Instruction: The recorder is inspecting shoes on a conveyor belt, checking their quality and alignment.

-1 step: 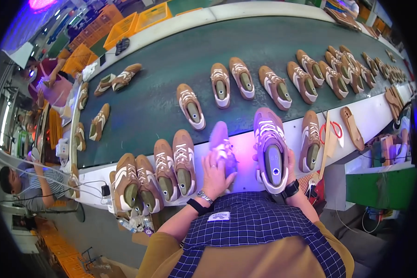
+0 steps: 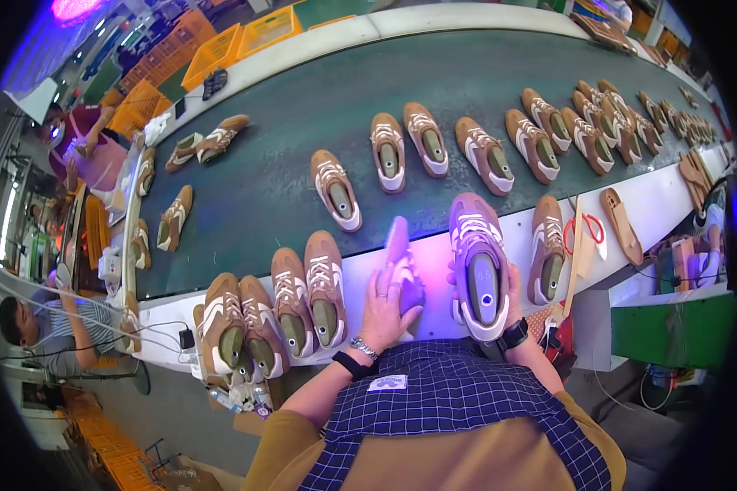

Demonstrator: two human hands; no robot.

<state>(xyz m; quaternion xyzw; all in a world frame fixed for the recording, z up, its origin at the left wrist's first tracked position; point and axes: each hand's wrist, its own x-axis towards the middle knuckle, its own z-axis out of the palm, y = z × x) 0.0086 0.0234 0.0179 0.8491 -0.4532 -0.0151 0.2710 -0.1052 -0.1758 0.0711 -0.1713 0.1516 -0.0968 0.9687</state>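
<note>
A brown sneaker with white laces, lit purple, is in my left hand. It is turned partly onto its side, and my fingers lie around its lower part. My right hand grips a second sneaker by the outer side near its heel. That shoe has its toe pointing away, and a dark insert with a round hole fills its opening. Both shoes are over the white table edge, in a patch of pink-purple light. Just right of my right hand stands another brown sneaker.
Several sneakers stand to the left on the white edge. More sneakers are spread over the dark green belt. Red-handled scissors and a tan sole-shaped piece lie right. Co-workers are at the left.
The shoe in my left hand has tipped further onto its side, and the hand has turned with it. My right hand and its shoe are nearly unmoved.
</note>
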